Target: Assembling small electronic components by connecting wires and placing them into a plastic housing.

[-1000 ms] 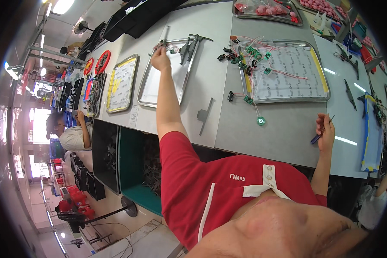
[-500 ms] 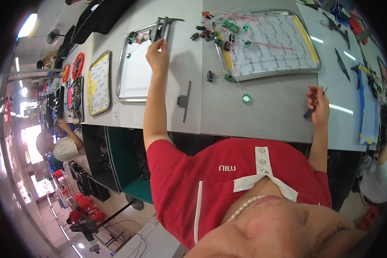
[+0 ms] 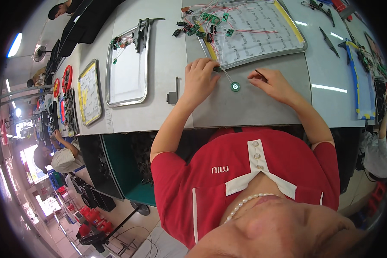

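Note:
In the middle of the bench, my left hand has its fingers closed over a small green circuit board at the near edge of a large metal tray. Thin wires lead from that board to a round green board with a pale centre, lying on the grey mat between my hands. My right hand is closed on a slim, dark tool, perhaps a screwdriver, just right of the round board. Its tip is too small to make out.
Wired circuit boards lie heaped on the tray's left side. Farther left, a second tray carries black brackets and some boards. A flat black bracket lies beside my left forearm. At the right stands a blue-edged tray.
My left hand has left the black brackets on the left tray and come right to the small board. My right hand has moved left and inward with the tool. The view has shifted slightly.

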The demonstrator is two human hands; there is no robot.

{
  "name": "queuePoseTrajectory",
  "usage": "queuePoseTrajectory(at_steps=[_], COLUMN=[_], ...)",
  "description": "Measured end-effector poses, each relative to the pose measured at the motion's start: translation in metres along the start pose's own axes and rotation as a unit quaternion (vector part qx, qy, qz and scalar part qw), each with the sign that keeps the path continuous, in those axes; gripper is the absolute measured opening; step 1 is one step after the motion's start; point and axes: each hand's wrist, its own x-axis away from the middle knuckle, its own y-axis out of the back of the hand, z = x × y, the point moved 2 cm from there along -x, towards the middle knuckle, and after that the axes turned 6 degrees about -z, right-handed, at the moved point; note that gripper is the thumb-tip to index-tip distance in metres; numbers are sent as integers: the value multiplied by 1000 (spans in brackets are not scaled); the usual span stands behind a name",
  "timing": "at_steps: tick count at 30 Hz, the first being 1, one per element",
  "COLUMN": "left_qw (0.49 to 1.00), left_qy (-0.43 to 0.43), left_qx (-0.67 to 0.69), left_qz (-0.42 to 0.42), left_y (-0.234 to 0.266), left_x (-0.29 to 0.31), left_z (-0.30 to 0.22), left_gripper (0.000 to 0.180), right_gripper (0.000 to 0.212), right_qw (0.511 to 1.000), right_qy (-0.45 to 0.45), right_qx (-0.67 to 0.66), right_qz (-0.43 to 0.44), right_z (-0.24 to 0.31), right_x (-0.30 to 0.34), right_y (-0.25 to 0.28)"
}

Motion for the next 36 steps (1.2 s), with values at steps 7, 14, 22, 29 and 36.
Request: queuePoseTrajectory(at_steps=[7,14,22,29,36], left_qw=[970,883,796,776,777], left_qy=[121,243,310,310,281], left_qx=[203,400,519,545,557], left_qz=[-48,-31,-25,-69,-87], left_y=[0,-3,-18,-26,-37], left_x=[-3,8,15,2,-27], left_z=[4,9,1,10,10], left_gripper=[21,13,13,16,14], right_gripper=[19,21,34,37,23], right_qw=[999,993,933,980,969], right_qy=[45,22,200,59,113], right_qx=[9,4,225,161,180], right_qz=[0,-118,-197,-96,-124], right_z=[4,-12,-12,-30,-21], right_x=[-19,-49,-117,-151,-165], right_y=[-17,5,6,9,18])
